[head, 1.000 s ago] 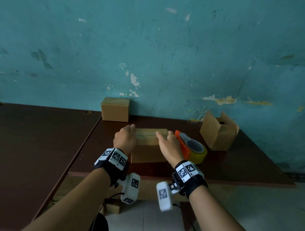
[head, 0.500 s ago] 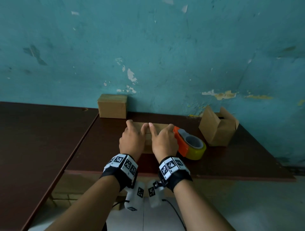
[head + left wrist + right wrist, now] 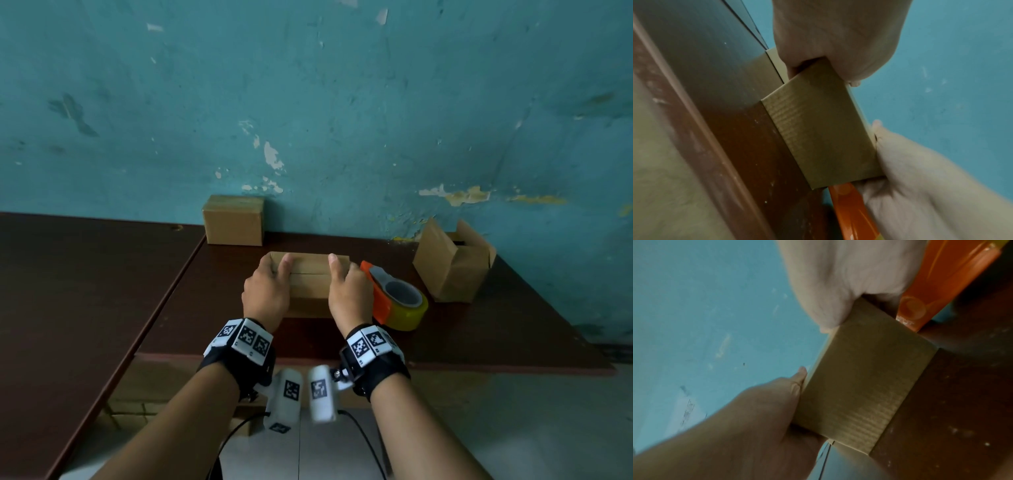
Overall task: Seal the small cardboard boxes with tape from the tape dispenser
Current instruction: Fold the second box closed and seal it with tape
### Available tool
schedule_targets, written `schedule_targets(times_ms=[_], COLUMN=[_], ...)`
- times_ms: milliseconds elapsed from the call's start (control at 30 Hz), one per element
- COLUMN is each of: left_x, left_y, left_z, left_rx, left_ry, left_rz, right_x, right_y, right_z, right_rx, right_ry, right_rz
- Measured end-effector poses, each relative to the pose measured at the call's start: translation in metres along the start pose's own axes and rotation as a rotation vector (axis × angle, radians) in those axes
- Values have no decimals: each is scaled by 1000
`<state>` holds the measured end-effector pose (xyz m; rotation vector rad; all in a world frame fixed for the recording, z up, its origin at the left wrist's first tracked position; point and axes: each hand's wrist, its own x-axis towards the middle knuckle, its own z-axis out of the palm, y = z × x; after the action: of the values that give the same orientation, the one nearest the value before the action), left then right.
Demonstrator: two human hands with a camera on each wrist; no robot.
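Flap-closing stage of sealing. The left hand (image 3: 266,294) and right hand (image 3: 349,291) clamp the middle cardboard box (image 3: 310,274) from its two ends, thumbs laid over the top and the remaining fingers curled down the end faces, as the wrist views confirm; the box stands on the brown table (image 3: 479,329) between the two palms. This two-sided hold appears intended to keep the top flaps (image 3: 308,265) level and meeting at the centre seam, which runs open and untaped between the thumbs, while also steadying the light carton against sliding. The tape dispenser (image 3: 394,298), orange-bodied with a yellow roll, lies just beside the right hand, touching or nearly touching the box end, presumably parked within easy reach. Beyond the grip, a closed box (image 3: 233,219) stands against the blue wall (image 3: 308,102); outboard of the right hand, past the dispenser, an open box (image 3: 452,263) with raised flaps awaits its turn.
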<state>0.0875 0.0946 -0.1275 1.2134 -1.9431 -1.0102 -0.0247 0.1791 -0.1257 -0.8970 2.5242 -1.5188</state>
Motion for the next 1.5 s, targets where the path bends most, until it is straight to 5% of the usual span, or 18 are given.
schedule_targets(times_ms=[1033, 1333, 1500], left_x=[-12, -15, -15], left_y=[-14, -14, -8], left_z=[-9, -9, -8], left_rx=[-96, -257, -223], left_ry=[-90, -70, -47], left_rz=[54, -8, -37], right_x=[-8, -9, -10], right_y=[18, 16, 7], right_z=[-17, -18, -15], right_rx=[105, 353, 197], right_ry=[-194, -159, -57], right_rz=[-48, 119, 98])
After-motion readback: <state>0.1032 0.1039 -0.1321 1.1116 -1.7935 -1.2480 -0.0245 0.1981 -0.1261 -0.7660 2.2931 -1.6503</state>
